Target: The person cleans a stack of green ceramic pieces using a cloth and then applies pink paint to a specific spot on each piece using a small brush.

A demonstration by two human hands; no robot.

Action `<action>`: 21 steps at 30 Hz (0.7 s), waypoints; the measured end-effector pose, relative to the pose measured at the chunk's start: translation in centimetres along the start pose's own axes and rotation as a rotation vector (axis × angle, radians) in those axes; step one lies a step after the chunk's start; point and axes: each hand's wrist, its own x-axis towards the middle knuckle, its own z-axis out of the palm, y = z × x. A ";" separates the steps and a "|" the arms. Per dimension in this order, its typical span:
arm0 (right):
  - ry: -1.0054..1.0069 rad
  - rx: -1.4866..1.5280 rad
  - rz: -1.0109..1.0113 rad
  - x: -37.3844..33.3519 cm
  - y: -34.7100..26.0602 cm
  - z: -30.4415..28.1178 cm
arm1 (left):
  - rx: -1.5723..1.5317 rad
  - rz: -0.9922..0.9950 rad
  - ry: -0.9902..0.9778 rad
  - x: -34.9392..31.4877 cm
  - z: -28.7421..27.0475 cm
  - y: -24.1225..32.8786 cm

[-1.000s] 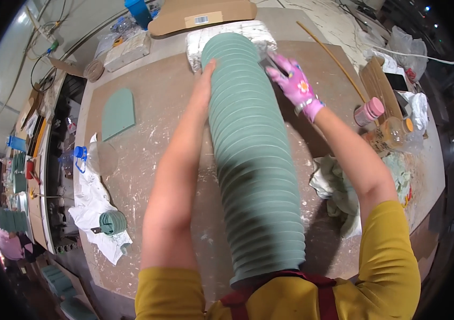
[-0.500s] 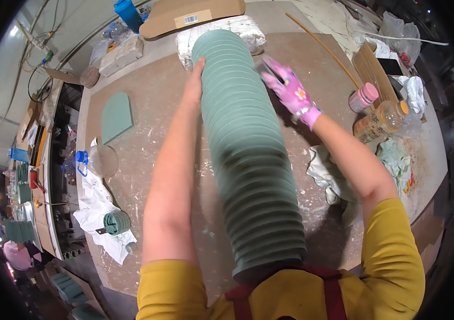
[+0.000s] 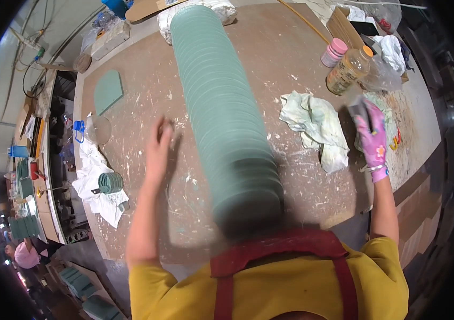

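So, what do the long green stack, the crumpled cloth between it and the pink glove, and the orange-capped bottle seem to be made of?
Green stack: matte, stiff-looking pieces, perhaps ceramic or board; layered edges show, but the core is unclear.
Cloth: probably woven fabric, dull, judging by soft folds.
Bottle: likely plastic, glossy and see-through.

The slab stack lay before me on the table, its far end at a block. To the right lay a cloth, a bottle farther off; left, a single slab lay far, a bundle nearer, on a sheet.
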 end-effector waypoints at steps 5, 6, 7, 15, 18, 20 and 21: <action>0.254 -0.069 0.122 -4.5 8.2 -0.8 | 0.252 0.021 -0.045 -13.1 2.7 -2.1; 0.277 -0.099 0.100 -4.6 8.5 -0.6 | 0.222 0.023 -0.039 -14.8 3.5 -2.3; 0.288 -0.132 0.041 -4.7 9.2 -0.3 | 0.278 0.068 -0.050 -16.0 4.5 -2.8; -0.002 -0.296 -0.131 -2.6 0.5 -0.5 | 0.430 0.054 -0.032 -17.8 7.0 -3.0; -0.122 -0.050 -0.147 -2.3 -1.8 4.2 | 0.383 0.050 -0.049 -17.8 7.1 -4.3; -0.225 -0.125 -0.162 -3.6 0.1 9.5 | 0.323 0.035 -0.062 -17.9 7.5 -4.5; -0.273 -0.077 -0.122 -2.9 -0.3 9.5 | 0.259 0.044 -0.076 -17.7 7.5 -4.5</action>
